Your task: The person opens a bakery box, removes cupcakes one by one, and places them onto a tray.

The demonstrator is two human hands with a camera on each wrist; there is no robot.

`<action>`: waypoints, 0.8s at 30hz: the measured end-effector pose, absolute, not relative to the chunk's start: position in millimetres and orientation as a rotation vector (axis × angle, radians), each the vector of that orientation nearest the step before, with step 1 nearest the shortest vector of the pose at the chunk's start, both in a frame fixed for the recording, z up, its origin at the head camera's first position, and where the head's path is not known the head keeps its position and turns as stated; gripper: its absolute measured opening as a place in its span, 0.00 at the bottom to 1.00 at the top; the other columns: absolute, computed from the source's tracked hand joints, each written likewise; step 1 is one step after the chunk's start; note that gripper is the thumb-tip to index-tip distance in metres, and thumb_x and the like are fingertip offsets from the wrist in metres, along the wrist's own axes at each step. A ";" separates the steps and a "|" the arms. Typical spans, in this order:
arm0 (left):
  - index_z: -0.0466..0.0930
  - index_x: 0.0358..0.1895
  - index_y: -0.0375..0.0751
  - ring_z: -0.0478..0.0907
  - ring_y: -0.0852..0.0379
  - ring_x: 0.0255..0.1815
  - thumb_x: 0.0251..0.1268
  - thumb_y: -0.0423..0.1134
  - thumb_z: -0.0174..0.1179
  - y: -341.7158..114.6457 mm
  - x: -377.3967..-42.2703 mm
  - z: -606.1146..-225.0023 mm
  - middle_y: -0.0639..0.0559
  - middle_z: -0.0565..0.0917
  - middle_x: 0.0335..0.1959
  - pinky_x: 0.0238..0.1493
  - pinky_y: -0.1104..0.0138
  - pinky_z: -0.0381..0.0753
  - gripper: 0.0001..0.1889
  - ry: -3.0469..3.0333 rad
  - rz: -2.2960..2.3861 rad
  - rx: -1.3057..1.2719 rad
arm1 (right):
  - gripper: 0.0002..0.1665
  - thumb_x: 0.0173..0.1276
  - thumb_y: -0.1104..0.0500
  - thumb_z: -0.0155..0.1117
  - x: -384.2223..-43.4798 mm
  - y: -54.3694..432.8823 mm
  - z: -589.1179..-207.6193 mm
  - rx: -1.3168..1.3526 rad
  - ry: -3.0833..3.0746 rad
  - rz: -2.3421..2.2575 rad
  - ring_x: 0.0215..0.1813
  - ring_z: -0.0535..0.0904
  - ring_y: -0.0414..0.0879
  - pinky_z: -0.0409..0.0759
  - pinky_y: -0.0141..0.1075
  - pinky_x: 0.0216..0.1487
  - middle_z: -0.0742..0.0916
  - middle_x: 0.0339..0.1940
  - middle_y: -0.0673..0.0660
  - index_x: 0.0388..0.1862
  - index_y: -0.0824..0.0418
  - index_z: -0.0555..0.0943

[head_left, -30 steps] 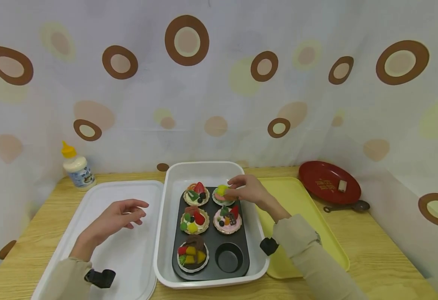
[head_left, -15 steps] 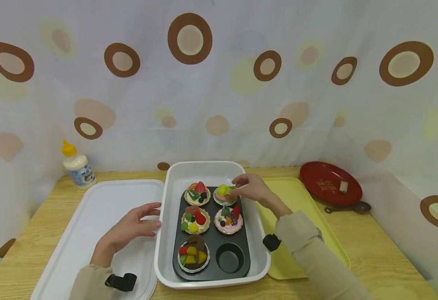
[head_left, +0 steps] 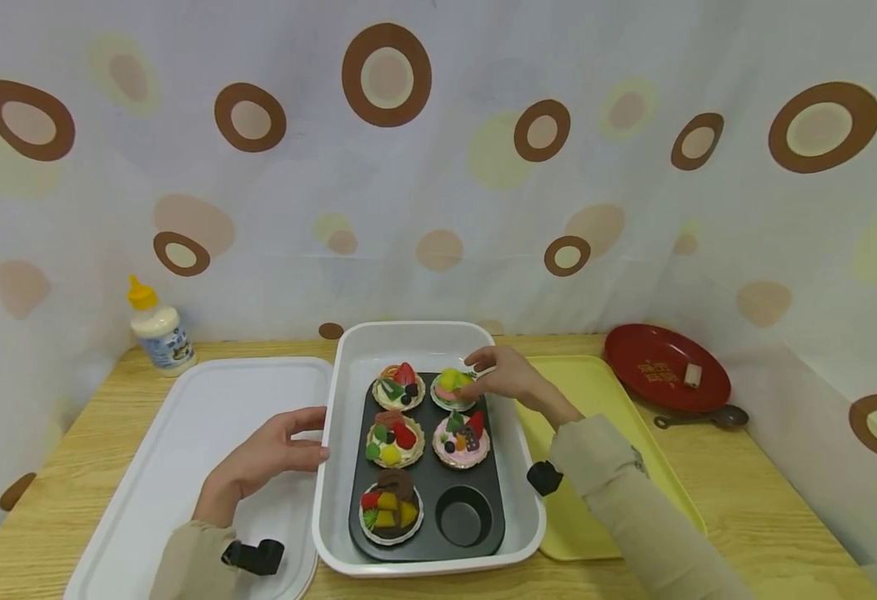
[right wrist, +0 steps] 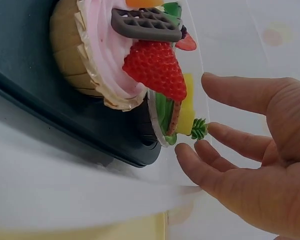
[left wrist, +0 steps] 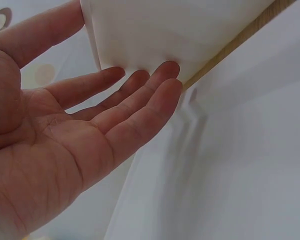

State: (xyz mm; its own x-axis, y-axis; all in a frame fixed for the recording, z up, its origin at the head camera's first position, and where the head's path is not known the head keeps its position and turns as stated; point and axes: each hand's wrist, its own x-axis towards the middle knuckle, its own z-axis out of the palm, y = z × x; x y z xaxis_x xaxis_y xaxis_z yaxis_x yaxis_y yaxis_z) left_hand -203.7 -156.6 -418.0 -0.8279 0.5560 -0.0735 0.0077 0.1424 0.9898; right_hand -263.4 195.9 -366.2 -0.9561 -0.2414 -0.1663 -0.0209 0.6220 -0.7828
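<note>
A black muffin tin (head_left: 427,500) sits inside a white tub (head_left: 519,508); several toy tarts fill its cups, except for a bare cup (head_left: 464,516) at the front right. My right hand (head_left: 509,375) hovers by the back-right tart (head_left: 452,390), fingers spread near its green sprig (right wrist: 199,129); whether a fingertip touches is unclear. The pink tart (head_left: 461,440) with a strawberry (right wrist: 155,70) sits just in front of it. My left hand (head_left: 273,454) reaches the tub's left wall, its extended fingers (left wrist: 155,107) against the outside and thumb near the rim.
Left of the tub lies a white tray (head_left: 258,387), with a yellow-capped bottle (head_left: 161,329) behind it. A yellow tray (head_left: 581,383) lies on the right. Farther right are a red plate (head_left: 648,354) with a small pale block (head_left: 693,375), and a dark spoon (head_left: 709,417).
My left hand has moved right from above the white tray to the tub's left wall. My right hand has stayed by the back-right tart, shifting very little.
</note>
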 end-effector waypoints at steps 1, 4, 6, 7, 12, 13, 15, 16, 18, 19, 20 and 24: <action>0.52 0.70 0.21 0.72 0.36 0.60 0.62 0.34 0.62 -156.8 -203.8 -418.2 0.26 0.62 0.68 0.51 0.57 0.80 0.38 1.993 1.735 0.540 | 0.32 0.54 0.61 0.74 -263.9 194.9 -366.3 -0.212 2.592 -1.237 0.58 0.72 0.59 0.74 0.51 0.57 0.78 0.57 0.66 0.58 0.70 0.76; 0.52 0.70 0.22 0.73 0.36 0.60 0.62 0.34 0.62 -157.3 -203.9 -418.6 0.26 0.62 0.68 0.51 0.56 0.80 0.39 1.983 1.741 0.533 | 0.33 0.53 0.61 0.74 -266.3 191.4 -366.7 -0.217 2.605 -1.197 0.57 0.73 0.59 0.75 0.50 0.56 0.78 0.56 0.67 0.58 0.70 0.76; 0.52 0.70 0.22 0.73 0.36 0.59 0.62 0.34 0.62 -157.4 -204.1 -419.1 0.26 0.62 0.68 0.51 0.56 0.80 0.39 1.985 1.741 0.527 | 0.34 0.53 0.61 0.75 -267.8 188.9 -367.2 -0.218 2.612 -1.176 0.57 0.73 0.59 0.76 0.50 0.55 0.78 0.57 0.67 0.58 0.70 0.75; 0.53 0.70 0.22 0.74 0.36 0.59 0.62 0.34 0.62 -157.5 -204.2 -419.4 0.26 0.63 0.68 0.51 0.56 0.80 0.39 1.983 1.743 0.524 | 0.35 0.53 0.61 0.75 -268.6 187.8 -367.6 -0.219 2.615 -1.165 0.57 0.73 0.59 0.76 0.50 0.55 0.78 0.57 0.68 0.59 0.70 0.75; 0.53 0.70 0.22 0.74 0.37 0.59 0.62 0.34 0.61 -157.1 -204.5 -420.6 0.27 0.64 0.67 0.50 0.56 0.81 0.38 1.988 1.736 0.518 | 0.37 0.50 0.64 0.75 -272.0 183.7 -370.4 -0.235 2.595 -1.138 0.56 0.73 0.60 0.77 0.47 0.52 0.76 0.57 0.69 0.60 0.72 0.73; 0.53 0.70 0.22 0.74 0.37 0.59 0.62 0.34 0.61 -157.0 -204.6 -420.9 0.27 0.64 0.67 0.50 0.55 0.81 0.38 1.989 1.735 0.518 | 0.38 0.50 0.65 0.75 -272.8 183.4 -370.9 -0.241 2.590 -1.131 0.56 0.73 0.60 0.78 0.47 0.52 0.76 0.58 0.69 0.60 0.72 0.73; 0.53 0.70 0.22 0.75 0.37 0.58 0.62 0.34 0.61 -156.9 -204.9 -421.3 0.27 0.65 0.67 0.50 0.55 0.81 0.37 1.994 1.734 0.517 | 0.39 0.49 0.67 0.75 -274.8 183.5 -371.8 -0.254 2.573 -1.120 0.55 0.74 0.60 0.78 0.46 0.51 0.76 0.58 0.70 0.61 0.73 0.72; 0.53 0.70 0.23 0.75 0.38 0.58 0.62 0.34 0.61 -156.9 -205.0 -421.5 0.27 0.65 0.67 0.50 0.55 0.81 0.37 1.997 1.732 0.516 | 0.40 0.49 0.67 0.75 -276.0 183.9 -372.2 -0.260 2.568 -1.103 0.55 0.74 0.60 0.78 0.46 0.51 0.76 0.59 0.70 0.62 0.73 0.71; 0.54 0.70 0.23 0.75 0.38 0.58 0.62 0.35 0.61 -157.0 -205.2 -421.7 0.27 0.65 0.67 0.50 0.55 0.81 0.38 2.002 1.730 0.515 | 0.41 0.47 0.70 0.73 -278.2 184.5 -372.9 -0.254 2.548 -1.071 0.54 0.74 0.59 0.79 0.46 0.51 0.75 0.60 0.70 0.63 0.72 0.70; 0.54 0.70 0.23 0.75 0.38 0.58 0.62 0.35 0.61 -157.1 -205.3 -421.8 0.27 0.65 0.67 0.50 0.55 0.80 0.38 2.001 1.730 0.515 | 0.42 0.47 0.72 0.72 -279.2 184.9 -372.9 -0.250 2.539 -1.056 0.54 0.74 0.59 0.79 0.46 0.51 0.75 0.61 0.70 0.64 0.72 0.69; 0.54 0.70 0.23 0.75 0.38 0.58 0.62 0.35 0.61 -157.2 -205.3 -421.7 0.27 0.65 0.67 0.50 0.55 0.80 0.38 2.003 1.730 0.515 | 0.43 0.45 0.73 0.72 -280.2 185.1 -373.1 -0.247 2.530 -1.043 0.54 0.74 0.59 0.79 0.46 0.51 0.74 0.61 0.70 0.64 0.72 0.69; 0.54 0.70 0.24 0.75 0.38 0.58 0.62 0.35 0.61 -158.0 -205.3 -421.7 0.28 0.65 0.67 0.50 0.55 0.80 0.37 2.006 1.730 0.518 | 0.45 0.41 0.78 0.69 -282.9 184.5 -374.1 -0.241 2.518 -1.006 0.53 0.73 0.57 0.80 0.45 0.48 0.74 0.62 0.70 0.64 0.71 0.69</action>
State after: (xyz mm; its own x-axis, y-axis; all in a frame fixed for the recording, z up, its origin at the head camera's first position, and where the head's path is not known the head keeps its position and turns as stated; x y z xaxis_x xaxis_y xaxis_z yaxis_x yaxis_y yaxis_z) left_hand -205.3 -158.0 -421.7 -0.8336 0.5459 -0.0837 -0.0027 0.1474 0.9891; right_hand -282.9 184.5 -374.1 -0.8985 -0.3072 -0.3136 -0.0065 0.7235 -0.6902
